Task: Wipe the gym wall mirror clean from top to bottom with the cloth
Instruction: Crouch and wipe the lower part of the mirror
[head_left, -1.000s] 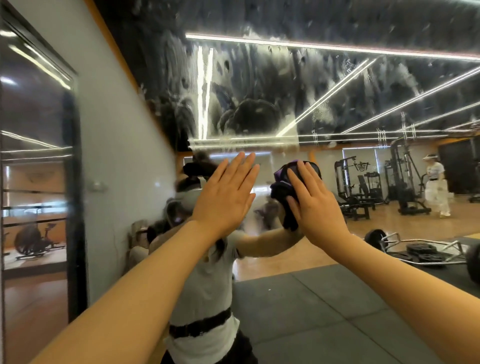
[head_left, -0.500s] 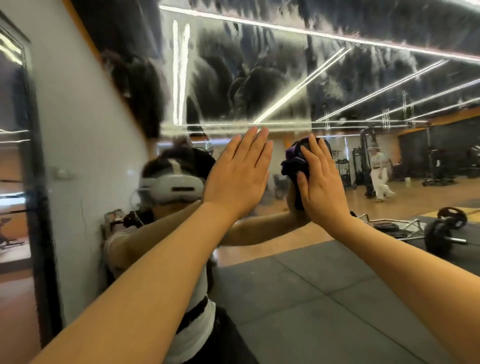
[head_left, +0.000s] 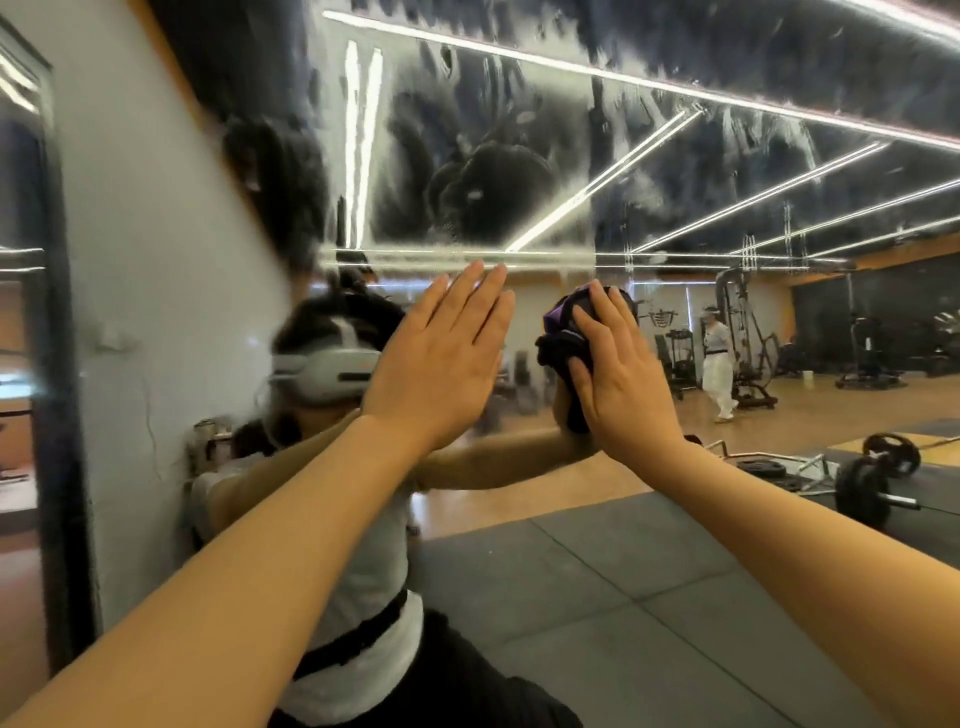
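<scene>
The right hand (head_left: 618, 374) presses a bunched dark purple cloth (head_left: 563, 332) flat against the wall mirror (head_left: 519, 130), near its middle. The left hand (head_left: 441, 358) is flat, fingers straight, on the glass beside it. The cloth looks soft and light; a flat palm should hold it. The glass is hard and slippery.

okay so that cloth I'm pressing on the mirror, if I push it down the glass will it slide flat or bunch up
Probably bunches: the cloth is already wadded in folds under the right hand, so it looks soft and floppy. The mirror above shows wet smears, so it likely glides easily.
</scene>
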